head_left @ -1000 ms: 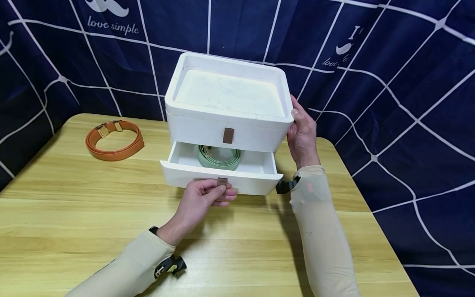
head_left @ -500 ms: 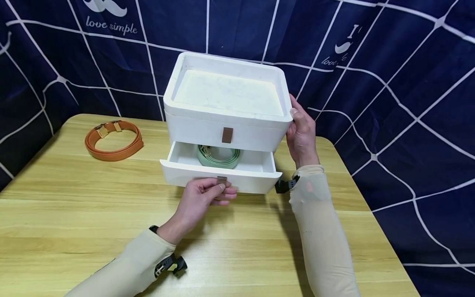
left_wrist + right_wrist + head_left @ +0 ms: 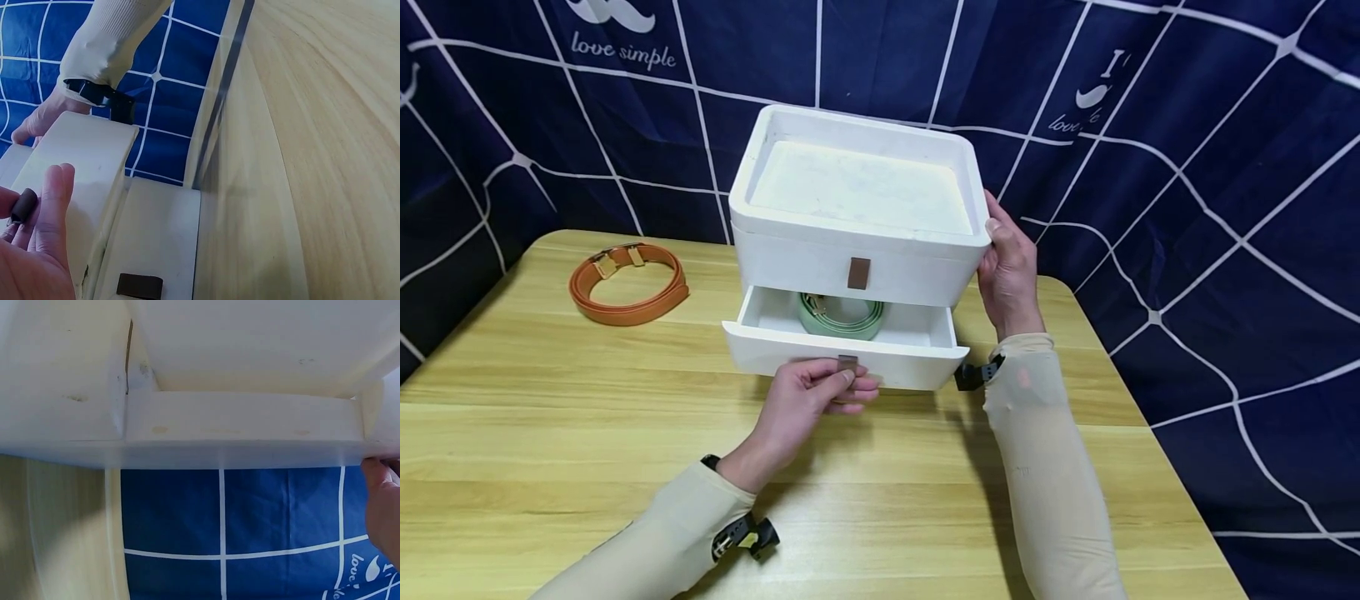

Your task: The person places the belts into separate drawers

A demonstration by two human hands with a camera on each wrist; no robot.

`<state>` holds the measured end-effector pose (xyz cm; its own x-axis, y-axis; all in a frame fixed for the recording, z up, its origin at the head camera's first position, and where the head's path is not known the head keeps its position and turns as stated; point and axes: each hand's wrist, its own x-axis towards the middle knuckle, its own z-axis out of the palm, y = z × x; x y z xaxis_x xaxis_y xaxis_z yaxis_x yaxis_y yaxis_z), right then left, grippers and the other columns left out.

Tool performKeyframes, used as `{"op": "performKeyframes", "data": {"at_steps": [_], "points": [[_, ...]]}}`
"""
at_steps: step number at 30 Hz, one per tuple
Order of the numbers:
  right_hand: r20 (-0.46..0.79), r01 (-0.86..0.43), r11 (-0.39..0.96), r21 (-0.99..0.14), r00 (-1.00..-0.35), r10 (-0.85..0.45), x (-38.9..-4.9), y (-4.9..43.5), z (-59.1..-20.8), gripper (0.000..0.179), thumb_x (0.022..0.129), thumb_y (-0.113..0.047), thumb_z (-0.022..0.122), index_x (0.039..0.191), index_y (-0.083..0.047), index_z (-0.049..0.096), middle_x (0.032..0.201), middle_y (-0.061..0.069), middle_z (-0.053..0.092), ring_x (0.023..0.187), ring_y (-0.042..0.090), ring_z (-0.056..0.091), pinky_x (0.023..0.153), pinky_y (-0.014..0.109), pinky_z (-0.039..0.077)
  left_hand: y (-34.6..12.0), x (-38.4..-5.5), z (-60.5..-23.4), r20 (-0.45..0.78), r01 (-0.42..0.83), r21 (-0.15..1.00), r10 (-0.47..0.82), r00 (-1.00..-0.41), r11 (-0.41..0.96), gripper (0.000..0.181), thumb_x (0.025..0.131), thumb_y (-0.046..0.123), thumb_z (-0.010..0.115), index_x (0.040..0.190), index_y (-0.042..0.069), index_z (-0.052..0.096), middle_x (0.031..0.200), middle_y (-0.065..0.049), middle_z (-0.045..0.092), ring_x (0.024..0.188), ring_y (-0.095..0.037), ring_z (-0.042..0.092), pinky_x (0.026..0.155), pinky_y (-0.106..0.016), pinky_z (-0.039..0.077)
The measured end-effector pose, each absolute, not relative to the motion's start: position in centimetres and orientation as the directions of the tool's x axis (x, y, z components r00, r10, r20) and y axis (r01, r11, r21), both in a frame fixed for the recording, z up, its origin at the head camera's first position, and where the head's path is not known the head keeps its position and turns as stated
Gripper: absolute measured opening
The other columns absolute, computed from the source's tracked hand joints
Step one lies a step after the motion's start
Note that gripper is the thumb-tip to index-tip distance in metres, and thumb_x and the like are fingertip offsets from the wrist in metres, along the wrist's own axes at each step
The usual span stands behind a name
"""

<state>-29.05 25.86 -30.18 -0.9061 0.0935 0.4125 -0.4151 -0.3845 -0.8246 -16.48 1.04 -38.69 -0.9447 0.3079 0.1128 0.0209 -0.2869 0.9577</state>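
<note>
A white drawer box (image 3: 857,262) with a shallow tray top stands at the back of the wooden table. One of its drawers (image 3: 917,367) is pulled out, and a coiled green belt (image 3: 841,325) with a gold-coloured buckle lies inside. My left hand (image 3: 797,408) pinches the brown pull tab (image 3: 847,363) on that drawer's front, thumb over it; the left wrist view shows the same tab (image 3: 24,205) between the fingers. At the box's upper right side, my right hand (image 3: 1009,271) grips the edge, its fingers partly hidden behind. A lower drawer front (image 3: 159,231) shows beneath the pulled-out one.
A coiled orange-brown belt (image 3: 628,313) with a gold-coloured buckle lies on the table (image 3: 587,417), left of the box. Dark blue cloth (image 3: 880,58) with white lines hangs close behind the table and along both sides.
</note>
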Motion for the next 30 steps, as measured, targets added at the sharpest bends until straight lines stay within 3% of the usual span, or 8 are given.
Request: {"op": "performKeyframes", "data": {"at_steps": [30], "points": [[0.413, -0.416, -0.396, -0.818, -0.905, 0.098, -29.24, 25.85, -30.21, 0.051, 0.092, -0.011, 0.054, 0.141, 0.002, 0.049, 0.143, 0.015, 0.049, 0.128, 0.028, 0.049, 0.105, 0.03, 0.046, 1.65, -16.36, -38.36, 0.066, -0.031, 0.935, 0.257, -0.964, -0.354, 0.019, 0.098, -0.004, 0.052, 0.109, -0.015, 0.063, 0.102, -0.025, 0.07, 0.095, -0.034, 0.07, 0.084, -0.04, 0.059]]}}
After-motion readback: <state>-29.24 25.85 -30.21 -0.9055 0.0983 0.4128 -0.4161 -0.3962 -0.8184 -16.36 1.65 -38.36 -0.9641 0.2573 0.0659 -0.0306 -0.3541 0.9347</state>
